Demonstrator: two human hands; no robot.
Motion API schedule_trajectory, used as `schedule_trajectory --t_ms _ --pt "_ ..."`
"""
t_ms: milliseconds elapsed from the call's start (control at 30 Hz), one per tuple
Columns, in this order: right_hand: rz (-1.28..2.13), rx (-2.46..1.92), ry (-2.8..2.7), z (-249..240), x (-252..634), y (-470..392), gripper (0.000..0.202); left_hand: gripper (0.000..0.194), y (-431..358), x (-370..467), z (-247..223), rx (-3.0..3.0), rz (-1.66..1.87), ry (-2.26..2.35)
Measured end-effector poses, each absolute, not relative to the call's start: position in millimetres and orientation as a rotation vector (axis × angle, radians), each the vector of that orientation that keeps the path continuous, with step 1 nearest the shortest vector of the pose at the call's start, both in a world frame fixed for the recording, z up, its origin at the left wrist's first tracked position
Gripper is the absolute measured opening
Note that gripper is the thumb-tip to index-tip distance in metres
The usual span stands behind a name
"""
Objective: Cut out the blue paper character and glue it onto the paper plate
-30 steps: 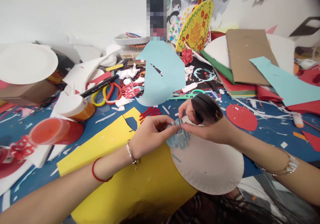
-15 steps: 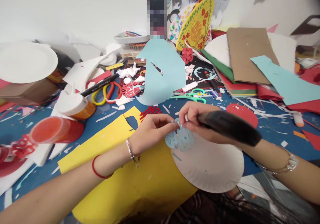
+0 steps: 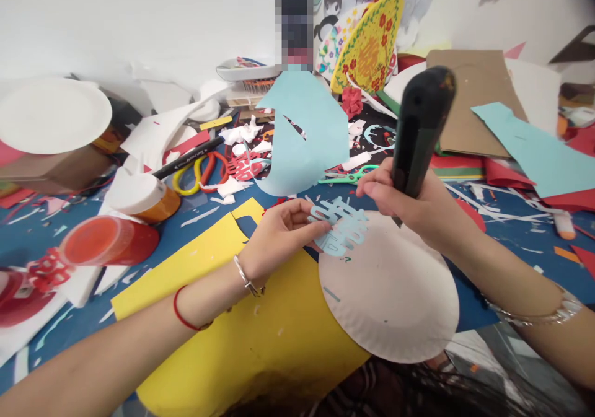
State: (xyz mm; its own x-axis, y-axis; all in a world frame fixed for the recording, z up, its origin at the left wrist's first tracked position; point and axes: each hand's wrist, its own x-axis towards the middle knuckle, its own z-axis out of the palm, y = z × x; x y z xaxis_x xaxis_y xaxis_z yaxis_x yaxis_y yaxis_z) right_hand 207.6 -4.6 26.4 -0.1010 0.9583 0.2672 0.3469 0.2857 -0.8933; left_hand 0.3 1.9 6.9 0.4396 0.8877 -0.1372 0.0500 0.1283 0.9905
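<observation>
At the upper left of the frame a white plate [image 3: 51,114] sits on a box, and below it an orange tub [image 3: 108,241] lies on its side on the blue desk [image 3: 511,243], with a white-lidded jar [image 3: 142,195] just above it. A yellow sheet [image 3: 223,318] fills the lower middle.

The left hand [image 3: 283,234] comes in over the yellow sheet, and its grip is pinched together on the left edge of the cutout [image 3: 341,228], a pale blue paper figure with many thin bars and slots. The cutout lies at the centre of the frame, over the upper rim of a paper plate [image 3: 395,299] that rests partly on the yellow sheet.

It looks very light, limp and easy to tear; the narrow bridges between slots are the weak spots. Holding it is safest at a broader outer bar, flat between fingertips, as the left hand does, without pulling sideways.

The right hand [image 3: 413,203] is just to the right, fingertips near or touching the cutout's upper right edge; its grip is closed around a black knife [image 3: 421,129] that stands nearly upright.

Behind, a blue sheet [image 3: 307,132] stands curled, green scissors [image 3: 351,175] lie beside it, and cardboard [image 3: 474,101] rests at the upper right.
</observation>
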Motion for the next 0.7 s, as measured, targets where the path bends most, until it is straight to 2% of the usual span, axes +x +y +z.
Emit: schedule_trajectory --t_ms 167,367,533,700 --pt "0.996 -1.251 -1.894 28.6 211.1 -3.6 0.032 0.02 0.8 1.2 8.1 1.269 0.764 0.917" --pt "1.064 -1.373 -2.225 35.6 232.8 5.5 0.021 0.018 -1.8 2.5 10.8 1.415 0.804 0.917" --pt "1.012 -1.5 -2.435 37.2 245.1 14.3 0.019 0.006 -5.1 -0.2 8.0 1.825 0.929 0.953" --pt "0.977 -1.462 -2.522 35.9 242.7 16.3 0.021 0.014 -9.4 -4.0 0.3 2.436 0.797 0.565"
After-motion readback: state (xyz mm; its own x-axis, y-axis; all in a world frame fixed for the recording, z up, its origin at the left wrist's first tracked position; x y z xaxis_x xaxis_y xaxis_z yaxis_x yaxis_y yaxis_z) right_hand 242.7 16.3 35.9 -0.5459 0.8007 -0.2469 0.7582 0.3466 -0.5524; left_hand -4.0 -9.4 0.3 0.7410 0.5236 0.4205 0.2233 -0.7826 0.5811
